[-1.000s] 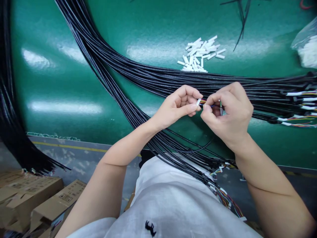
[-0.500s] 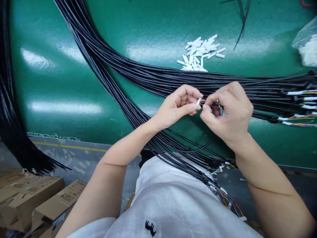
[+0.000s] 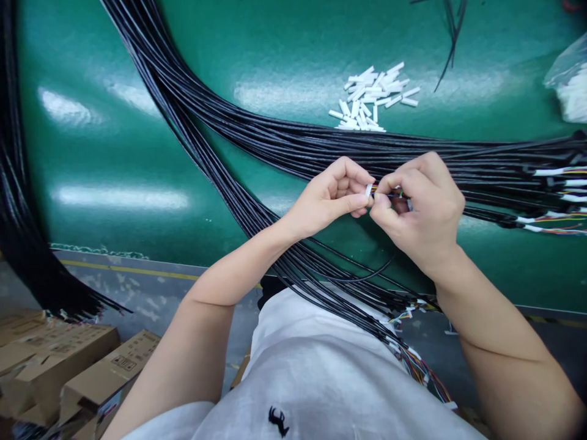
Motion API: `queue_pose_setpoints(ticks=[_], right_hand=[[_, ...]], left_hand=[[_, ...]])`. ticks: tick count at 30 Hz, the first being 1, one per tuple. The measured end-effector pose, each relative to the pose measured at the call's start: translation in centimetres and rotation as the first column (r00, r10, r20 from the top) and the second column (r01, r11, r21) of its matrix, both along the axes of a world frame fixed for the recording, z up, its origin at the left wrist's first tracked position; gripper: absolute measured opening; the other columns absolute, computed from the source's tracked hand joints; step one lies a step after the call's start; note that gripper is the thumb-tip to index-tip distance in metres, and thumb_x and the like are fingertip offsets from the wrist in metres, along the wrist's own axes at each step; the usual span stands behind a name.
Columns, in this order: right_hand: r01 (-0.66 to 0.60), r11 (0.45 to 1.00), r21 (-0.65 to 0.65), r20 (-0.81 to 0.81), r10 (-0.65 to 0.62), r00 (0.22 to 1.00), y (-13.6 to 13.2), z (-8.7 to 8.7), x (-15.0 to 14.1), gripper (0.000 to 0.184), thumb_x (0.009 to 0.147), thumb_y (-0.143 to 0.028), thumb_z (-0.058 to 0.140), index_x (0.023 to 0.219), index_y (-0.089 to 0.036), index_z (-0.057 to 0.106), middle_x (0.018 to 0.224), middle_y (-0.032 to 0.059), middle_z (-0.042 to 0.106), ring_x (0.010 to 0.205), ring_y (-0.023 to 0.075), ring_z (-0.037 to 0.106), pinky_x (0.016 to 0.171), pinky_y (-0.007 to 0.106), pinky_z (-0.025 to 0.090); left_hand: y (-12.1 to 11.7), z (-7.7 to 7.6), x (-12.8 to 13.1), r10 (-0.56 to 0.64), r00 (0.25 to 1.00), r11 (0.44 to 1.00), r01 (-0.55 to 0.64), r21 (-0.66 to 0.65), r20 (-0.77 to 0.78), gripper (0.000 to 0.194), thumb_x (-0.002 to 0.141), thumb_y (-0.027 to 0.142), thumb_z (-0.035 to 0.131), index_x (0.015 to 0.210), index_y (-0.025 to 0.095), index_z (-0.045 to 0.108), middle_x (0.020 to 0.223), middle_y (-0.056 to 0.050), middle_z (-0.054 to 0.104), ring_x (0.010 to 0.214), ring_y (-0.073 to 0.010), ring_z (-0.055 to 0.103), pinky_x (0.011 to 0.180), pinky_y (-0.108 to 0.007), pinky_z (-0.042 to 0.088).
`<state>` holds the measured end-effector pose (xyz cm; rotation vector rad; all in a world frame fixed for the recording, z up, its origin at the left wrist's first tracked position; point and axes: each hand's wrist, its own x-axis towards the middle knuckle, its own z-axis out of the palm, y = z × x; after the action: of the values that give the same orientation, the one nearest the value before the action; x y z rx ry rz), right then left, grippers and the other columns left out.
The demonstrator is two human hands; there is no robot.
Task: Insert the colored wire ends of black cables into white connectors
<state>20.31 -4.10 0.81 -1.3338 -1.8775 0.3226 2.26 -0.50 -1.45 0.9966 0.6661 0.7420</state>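
Observation:
Between the thumb and fingers of my left hand (image 3: 337,192) is a small white connector (image 3: 369,190). Thin coloured wires (image 3: 375,188) run from it towards my right hand (image 3: 419,211), whose thumb and forefinger pinch them close to the connector. A bit of green wire shows inside the curl of my right fingers; the rest there is hidden. Both hands are just in front of a thick bundle of black cables (image 3: 275,140) lying across the table. More black cables (image 3: 330,275) pass beneath my forearms, their coloured wire ends (image 3: 419,366) hanging at the front edge.
A pile of short white tubes (image 3: 373,98) lies on the green table (image 3: 114,159) behind the bundle. A clear bag of white pieces (image 3: 573,85) is at the right. Black cables (image 3: 27,214) hang over the left edge above cardboard boxes (image 3: 68,366). Black strips (image 3: 452,36) lie at the back.
Little differs. My right hand has shifted slightly left, closer to the connector, and the connector has turned a little more upright in my left fingers.

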Motion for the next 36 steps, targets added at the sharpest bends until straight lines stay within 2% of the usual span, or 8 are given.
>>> queue_pose_setpoints(ticks=[4, 8, 12, 17, 22, 27, 29, 36], right_hand=[[-0.007, 0.999, -0.036, -0.044, 0.005, 0.999, 0.1, -0.1, -0.1, 0.017, 0.082, -0.008, 0.064, 0.080, -0.025, 0.061, 0.081, 0.0015, 0.062, 0.060, 0.0137, 0.050, 0.052, 0.031, 0.039], [-0.053, 0.962, -0.267, -0.217, -0.006, 0.976, 0.3, 0.5, 0.4, 0.013, 0.086, -0.015, 0.068, 0.083, -0.027, 0.065, 0.085, 0.0010, 0.062, 0.064, 0.0147, 0.055, 0.055, 0.031, 0.044], [-0.207, 0.857, -0.471, -0.569, -0.116, 0.814, 0.8, 0.8, 1.4, 0.008, 0.093, -0.024, 0.073, 0.094, -0.029, 0.068, 0.080, -0.0026, 0.061, 0.057, 0.0126, 0.058, 0.053, 0.030, 0.048], [-0.323, 0.758, -0.566, -0.700, -0.236, 0.674, 1.4, 0.7, 1.8, 0.019, 0.093, -0.033, 0.076, 0.081, -0.027, 0.063, 0.070, -0.0035, 0.052, 0.051, 0.0121, 0.054, 0.048, 0.029, 0.046], [-0.391, 0.699, -0.599, -0.734, -0.284, 0.617, 1.7, 1.0, 1.6, 0.024, 0.087, -0.039, 0.082, 0.081, -0.025, 0.063, 0.076, -0.0034, 0.055, 0.052, 0.0098, 0.054, 0.045, 0.025, 0.046], [-0.463, 0.633, -0.621, -0.727, -0.244, 0.642, 1.7, 1.1, 1.5, 0.031, 0.083, -0.043, 0.087, 0.075, -0.023, 0.065, 0.064, -0.0065, 0.049, 0.048, 0.0075, 0.048, 0.042, 0.022, 0.041], [-0.441, 0.659, -0.609, -0.715, -0.216, 0.664, 1.6, 0.9, 1.6, 0.028, 0.087, -0.043, 0.083, 0.078, -0.024, 0.066, 0.066, -0.0062, 0.052, 0.048, 0.0081, 0.050, 0.043, 0.023, 0.043], [-0.199, 0.889, -0.412, -0.549, -0.068, 0.833, 0.9, 0.9, 1.3, 0.007, 0.091, -0.030, 0.080, 0.091, -0.029, 0.073, 0.089, -0.0033, 0.062, 0.055, 0.0097, 0.062, 0.049, 0.028, 0.049]], left_hand=[[0.0, -0.1, 0.1, 0.010, 1.000, 1.000, -0.010, 0.016, 0.023, 0.046, 0.077, 0.046, 0.091, 0.099, 0.020, 0.060, 0.084, 0.004, 0.070, 0.072, -0.0066, 0.067, 0.067, -0.021, 0.056], [0.1, -0.4, -0.1, 0.078, 0.997, 0.995, -0.077, 0.065, -0.007, 0.033, 0.084, 0.039, 0.085, 0.102, 0.022, 0.064, 0.085, 0.003, 0.068, 0.076, -0.0077, 0.066, 0.065, -0.021, 0.053], [0.3, -0.4, -0.2, 0.151, 0.986, 0.983, -0.142, 0.120, -0.067, 0.018, 0.088, 0.030, 0.075, 0.103, 0.022, 0.068, 0.082, 0.002, 0.065, 0.073, -0.0083, 0.061, 0.062, -0.022, 0.049], [0.3, -0.2, -0.1, 0.159, 0.981, 0.983, -0.146, 0.115, -0.109, 0.013, 0.087, 0.023, 0.070, 0.100, 0.021, 0.067, 0.082, 0.002, 0.063, 0.070, -0.0068, 0.058, 0.062, -0.021, 0.048], [0.3, -0.1, 0.0, 0.159, 0.981, 0.984, -0.149, 0.096, -0.107, 0.017, 0.089, 0.034, 0.073, 0.100, 0.021, 0.067, 0.079, 0.002, 0.062, 0.068, -0.0064, 0.057, 0.061, -0.021, 0.048], [-0.1, 0.7, 0.1, 0.186, 0.978, 0.974, -0.170, 0.150, -0.096, 0.034, 0.090, 0.053, 0.078, 0.093, 0.021, 0.066, 0.083, 0.001, 0.066, 0.072, -0.0074, 0.061, 0.068, -0.023, 0.053], [-0.1, 1.0, 0.2, 0.205, 0.972, 0.969, -0.186, 0.161, -0.115, 0.038, 0.086, 0.057, 0.080, 0.091, 0.021, 0.066, 0.084, 0.000, 0.067, 0.074, -0.0083, 0.062, 0.072, -0.025, 0.055], [0.2, 0.6, 0.2, 0.206, 0.974, 0.971, -0.190, 0.148, -0.098, 0.042, 0.082, 0.058, 0.084, 0.088, 0.020, 0.066, 0.082, 0.001, 0.065, 0.075, -0.0072, 0.063, 0.074, -0.023, 0.054]])
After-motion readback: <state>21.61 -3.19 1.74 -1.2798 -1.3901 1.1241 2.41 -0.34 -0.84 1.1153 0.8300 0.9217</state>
